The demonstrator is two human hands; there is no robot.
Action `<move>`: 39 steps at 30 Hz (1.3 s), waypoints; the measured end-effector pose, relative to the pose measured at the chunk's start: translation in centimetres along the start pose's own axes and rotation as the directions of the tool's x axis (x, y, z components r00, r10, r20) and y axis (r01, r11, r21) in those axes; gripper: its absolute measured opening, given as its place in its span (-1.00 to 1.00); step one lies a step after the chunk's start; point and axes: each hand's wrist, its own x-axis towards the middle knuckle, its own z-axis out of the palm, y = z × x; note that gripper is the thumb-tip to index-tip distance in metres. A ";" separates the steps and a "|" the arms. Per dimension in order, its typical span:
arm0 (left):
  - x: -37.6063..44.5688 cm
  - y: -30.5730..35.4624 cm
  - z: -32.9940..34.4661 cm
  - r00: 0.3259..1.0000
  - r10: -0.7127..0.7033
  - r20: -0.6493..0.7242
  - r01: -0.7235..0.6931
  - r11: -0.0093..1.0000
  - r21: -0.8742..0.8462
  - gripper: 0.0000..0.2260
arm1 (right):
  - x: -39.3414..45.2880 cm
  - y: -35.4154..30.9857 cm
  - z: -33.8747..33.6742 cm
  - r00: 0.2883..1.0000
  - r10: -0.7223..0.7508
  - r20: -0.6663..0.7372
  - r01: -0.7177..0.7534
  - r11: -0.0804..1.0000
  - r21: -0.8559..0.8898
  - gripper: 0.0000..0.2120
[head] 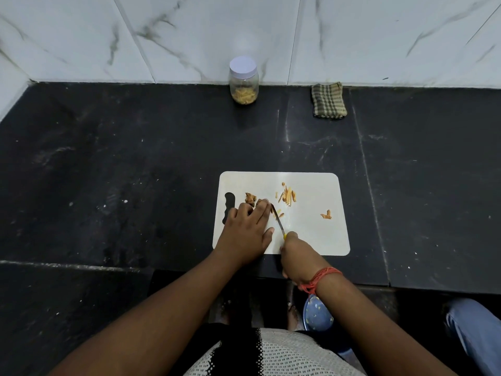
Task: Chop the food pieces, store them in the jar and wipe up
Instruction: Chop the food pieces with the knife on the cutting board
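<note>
Your left hand (pixel 245 230) lies flat on the cutting board (pixel 311 234), fingers straight, pinning a food piece (pixel 250 198). Your right hand (pixel 294 256) has its grip curled round the knife (pixel 278 218), blade touching those fingertips: a slip here would likely nick them. Cut strips (pixel 287 196) lie mid-board, one scrap (pixel 326 214) near the right edge, liable to be flicked onto the bench. The jar (pixel 243 80), lidded, part-filled with strips, stands far back; the cloth (pixel 328 100) lies to its right.
</note>
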 end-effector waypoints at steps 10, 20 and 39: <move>-0.3 0.1 0.3 0.998 0.014 -0.056 -0.014 1.000 0.009 -0.49 | -1.1 1.2 1.2 0.991 -0.094 -0.097 0.084 0.991 -0.104 -0.85; -0.5 0.0 0.2 0.997 0.037 -0.074 -0.038 0.999 -0.020 -0.51 | -1.3 1.2 0.1 0.998 -0.021 0.059 0.004 0.965 0.263 -0.93; 1.1 0.0 -0.5 0.982 -0.174 -0.079 0.139 0.934 -0.329 -0.70 | -0.9 0.2 0.2 0.996 -0.094 0.001 0.094 0.993 0.069 -0.90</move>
